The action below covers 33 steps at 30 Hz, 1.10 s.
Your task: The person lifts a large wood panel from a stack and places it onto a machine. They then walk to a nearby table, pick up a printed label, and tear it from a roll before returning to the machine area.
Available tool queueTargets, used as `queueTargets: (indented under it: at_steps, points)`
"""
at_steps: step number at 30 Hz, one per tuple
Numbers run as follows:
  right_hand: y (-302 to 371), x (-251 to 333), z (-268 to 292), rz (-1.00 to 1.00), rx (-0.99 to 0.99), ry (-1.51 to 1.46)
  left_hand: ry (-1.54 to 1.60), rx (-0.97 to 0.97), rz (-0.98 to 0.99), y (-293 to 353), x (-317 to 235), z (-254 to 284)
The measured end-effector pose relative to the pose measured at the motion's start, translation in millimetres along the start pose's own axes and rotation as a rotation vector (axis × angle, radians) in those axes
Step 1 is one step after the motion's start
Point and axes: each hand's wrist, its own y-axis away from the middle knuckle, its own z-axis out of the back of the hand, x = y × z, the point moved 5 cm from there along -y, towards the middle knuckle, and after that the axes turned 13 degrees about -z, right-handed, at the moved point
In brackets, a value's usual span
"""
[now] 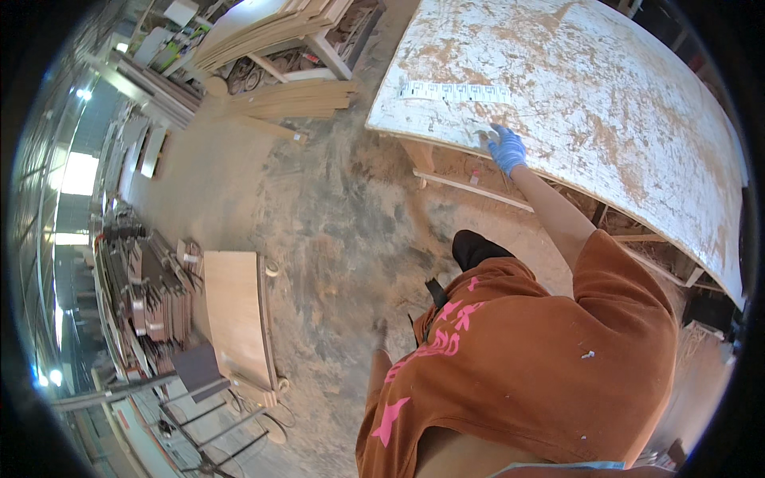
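My right hand (508, 150), in a blue glove, rests at the near edge of a large white worktable (637, 103) with a worn, dust-streaked top. Its fingers are apart and reach over the tabletop. By the thumb and fingertips is a small pale patch that I cannot make out. Beyond the hand lies a white printed strip (456, 92) with dark markings, flat on the table. My left hand (381, 327) hangs low beside my body, above the dusty floor; it is small and smeared, so its fingers do not show.
Long thin boards (291, 100) lie on the floor near a bench (319, 52) stacked with more boards. A wheeled cart (235, 311) with a light wooden panel stands to the left, beside stacked brown pieces (159, 295). A metal frame (211, 434) is at the lower left.
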Motion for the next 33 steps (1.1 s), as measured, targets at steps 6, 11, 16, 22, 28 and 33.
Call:
queueTargets:
  at_steps: [6,11,16,22,28,33]
  points:
    - [-78.2,16.5,-26.1,-0.185,-0.13,0.132,0.269,0.044,-0.033,-136.9,-123.2,-27.3]
    - [-139.7,46.9,-50.3,-0.12,-0.14,0.144,0.34,0.185,0.061,-195.4,-172.9,-86.8]
    - [-194.3,74.4,-61.2,-0.108,-0.194,0.206,0.248,0.365,0.085,-225.1,-194.0,-116.9]
    - [-212.9,78.2,-68.9,-0.095,-0.288,0.187,0.185,0.495,0.142,-282.9,-244.4,-118.2]
    - [-195.7,81.3,-69.2,-0.157,-0.459,0.112,0.158,0.624,0.172,-365.3,-287.6,-124.6]
    - [-163.8,103.9,-87.6,-0.297,-0.506,0.109,0.146,0.715,0.183,-441.7,-321.3,-121.0]
